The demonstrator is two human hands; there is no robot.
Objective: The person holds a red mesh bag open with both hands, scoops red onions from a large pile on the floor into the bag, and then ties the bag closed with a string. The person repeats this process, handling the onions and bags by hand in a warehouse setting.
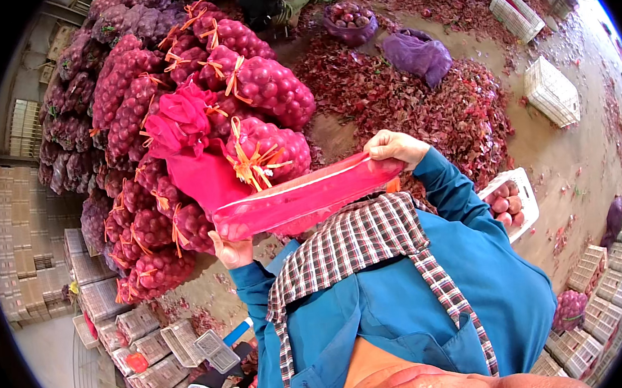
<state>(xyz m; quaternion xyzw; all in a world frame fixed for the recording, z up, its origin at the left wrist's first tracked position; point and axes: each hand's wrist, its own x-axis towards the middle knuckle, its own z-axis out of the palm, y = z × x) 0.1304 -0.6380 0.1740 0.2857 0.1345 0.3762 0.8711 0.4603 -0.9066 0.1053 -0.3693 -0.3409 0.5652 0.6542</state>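
A pink-red mesh bag (311,196) is stretched sideways in front of my plaid apron (351,226), its pale-edged mouth spread wide. My left hand (233,251) holds its left end, the thumb showing at the rim. At the other end, my right hand (397,148) pinches the rim between thumb and fingers. Just beyond the bag lies a full mesh sack of red onions (280,147), tied with orange strips. Loose pink-red mesh bags (184,122) are bunched on the stacked sacks beside it.
Stacked onion sacks (125,93) rise at the left. Onion skins (446,114) are heaped ahead, with a purple sack (420,59) there. A white crate of onions (528,200) stands by my right elbow. Another person (281,4) sits at the top. Stacked crates (154,345) are at the lower left.
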